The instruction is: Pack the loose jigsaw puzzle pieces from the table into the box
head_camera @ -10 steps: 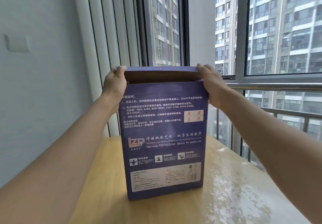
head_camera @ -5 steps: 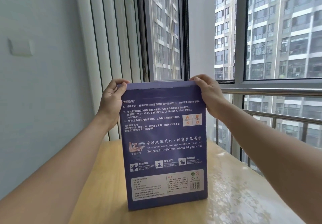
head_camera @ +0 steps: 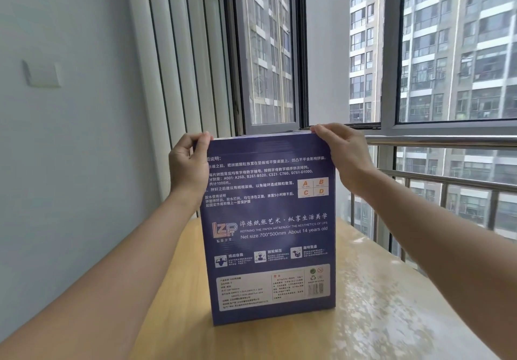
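A tall purple puzzle box [head_camera: 268,228] stands upright on the wooden table [head_camera: 377,303], its printed back facing me. Its top flap lies flat and closed. My left hand [head_camera: 187,168] grips the box's upper left corner, thumb on the near face and fingers curled behind. My right hand [head_camera: 342,154] grips the upper right corner, fingers curled over the top edge. No loose puzzle pieces show on the table; whatever lies behind the box is hidden.
The table stands in a corner, with a white wall and its switch plate [head_camera: 44,74] to the left. A window and a metal railing [head_camera: 447,141] run along the right side. Glare shines on the table's right half.
The box's top flap, open a second ago with the brown inside showing, is now folded down shut. Both hands stayed at the top corners. The view tilted up slightly.
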